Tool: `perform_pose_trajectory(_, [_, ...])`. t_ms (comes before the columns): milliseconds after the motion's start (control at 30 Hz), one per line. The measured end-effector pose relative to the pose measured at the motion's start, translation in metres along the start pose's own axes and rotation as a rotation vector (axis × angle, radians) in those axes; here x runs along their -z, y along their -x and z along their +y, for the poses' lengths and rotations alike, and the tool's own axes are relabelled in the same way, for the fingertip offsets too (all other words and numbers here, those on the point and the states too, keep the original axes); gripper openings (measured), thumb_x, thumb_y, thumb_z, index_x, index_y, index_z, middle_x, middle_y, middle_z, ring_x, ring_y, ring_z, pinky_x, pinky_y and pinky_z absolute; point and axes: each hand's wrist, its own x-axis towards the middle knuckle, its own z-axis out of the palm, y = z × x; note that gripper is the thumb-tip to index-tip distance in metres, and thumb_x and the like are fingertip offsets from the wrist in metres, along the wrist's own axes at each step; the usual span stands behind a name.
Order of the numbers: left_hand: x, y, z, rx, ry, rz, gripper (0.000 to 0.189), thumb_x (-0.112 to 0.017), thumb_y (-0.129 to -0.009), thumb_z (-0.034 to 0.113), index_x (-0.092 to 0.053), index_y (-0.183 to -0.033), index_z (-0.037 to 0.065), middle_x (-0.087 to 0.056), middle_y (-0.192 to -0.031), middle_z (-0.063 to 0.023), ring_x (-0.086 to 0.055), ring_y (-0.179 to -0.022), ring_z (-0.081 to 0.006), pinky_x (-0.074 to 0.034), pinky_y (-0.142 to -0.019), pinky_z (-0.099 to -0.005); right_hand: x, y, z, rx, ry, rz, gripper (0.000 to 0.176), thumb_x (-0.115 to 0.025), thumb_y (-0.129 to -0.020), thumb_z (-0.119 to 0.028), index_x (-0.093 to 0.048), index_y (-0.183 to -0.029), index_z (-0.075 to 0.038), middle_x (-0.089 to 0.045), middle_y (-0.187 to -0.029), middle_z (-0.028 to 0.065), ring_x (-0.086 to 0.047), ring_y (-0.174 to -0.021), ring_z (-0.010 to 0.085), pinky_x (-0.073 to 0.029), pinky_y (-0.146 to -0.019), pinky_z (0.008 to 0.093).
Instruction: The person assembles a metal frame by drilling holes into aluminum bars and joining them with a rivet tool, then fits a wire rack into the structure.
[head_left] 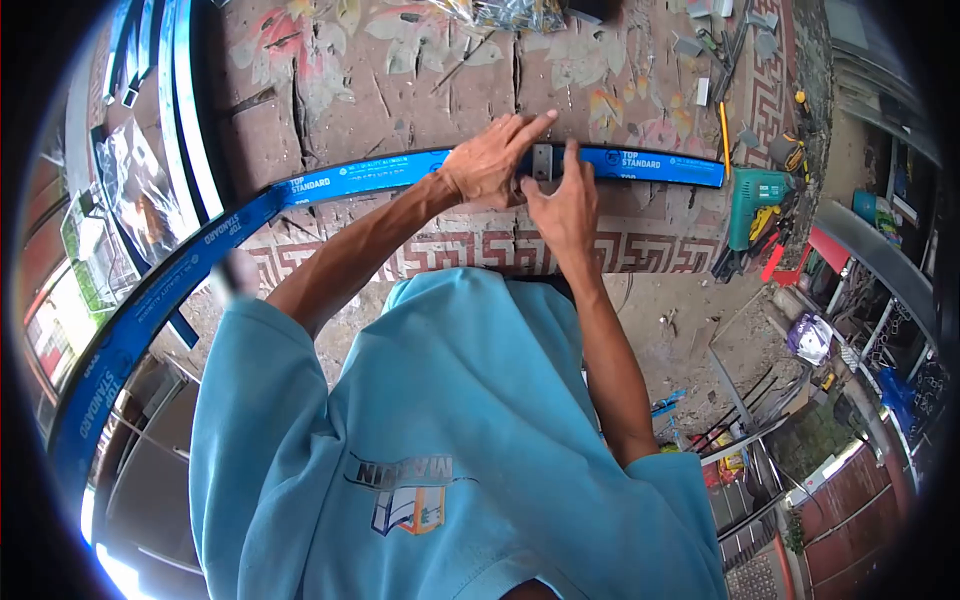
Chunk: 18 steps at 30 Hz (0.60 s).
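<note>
A long aluminium profile (380,172) in blue "TOP STANDARD" film runs crosswise over the patterned work surface. My left hand (487,165) is curled over its middle, gripping it, with one finger stretched out past the far edge. Beside that hand, a small grey metal bracket (542,162) sits on the profile. My right hand (567,205) has its thumb and index finger at the bracket's two sides, holding it there; the other fingers are partly hidden. The profile's right end (708,170) lies near a green power drill (745,205).
Another blue-filmed profile (160,290) curves down the left side. More profiles (180,100) lie at the upper left. A yellow stick (725,135), a tape measure (788,152) and red-handled tools (775,260) are at the right. Metal offcuts (690,45) and a plastic bag (515,14) lie at the far side.
</note>
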Motion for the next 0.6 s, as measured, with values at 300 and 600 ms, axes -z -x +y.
perform_pose_trajectory(300, [0.018, 0.008, -0.019, -0.060, 0.007, 0.005, 0.104, -0.071, -0.061, 0.011, -0.012, -0.146, 0.000, -0.043, -0.123, -0.0235, -0.046, -0.104, -0.0381, -0.041, -0.096, -0.0417, -0.016, -0.017, -0.007, 0.063, 0.158, -0.017, 0.055, -0.070, -0.073, -0.011, -0.053, -0.123, 0.000, -0.054, -0.101, 0.0243, -0.055, -0.094, 0.0415, -0.046, -0.083, 0.0449])
perform_pose_trajectory(600, [0.005, 0.008, -0.022, -0.084, -0.167, -0.040, 0.109, -0.077, -0.060, 0.026, -0.017, -0.146, 0.000, -0.054, -0.103, -0.0141, -0.053, -0.098, -0.0287, -0.042, -0.092, -0.0360, -0.016, -0.021, -0.009, -0.050, 0.042, -0.006, 0.045, -0.068, -0.070, -0.012, -0.060, -0.113, -0.001, -0.054, -0.096, 0.0241, -0.055, -0.093, 0.0409, -0.047, -0.081, 0.0455])
